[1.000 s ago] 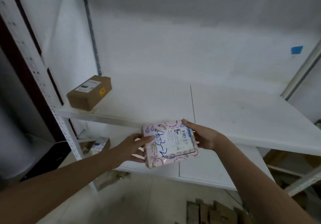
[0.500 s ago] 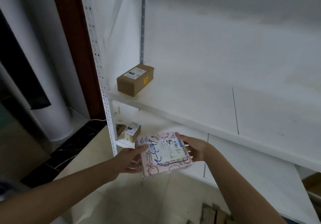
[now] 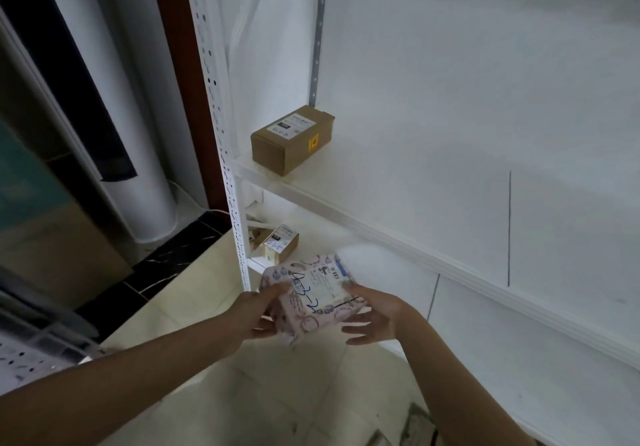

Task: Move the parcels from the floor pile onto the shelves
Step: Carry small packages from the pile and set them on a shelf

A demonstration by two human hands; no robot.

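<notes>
A pink patterned parcel (image 3: 311, 293) with a white label and blue handwriting is held between two hands, near the left end of the lower shelf (image 3: 519, 359). The left hand (image 3: 256, 317) pinches its left side, thumb on top. The right hand (image 3: 377, 317) touches its right edge, fingers spread and straight. A brown box (image 3: 291, 139) sits on the upper shelf (image 3: 415, 210), far left.

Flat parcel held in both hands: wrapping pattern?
The flat parcel is pale pink with purple doodles; head view.
</notes>
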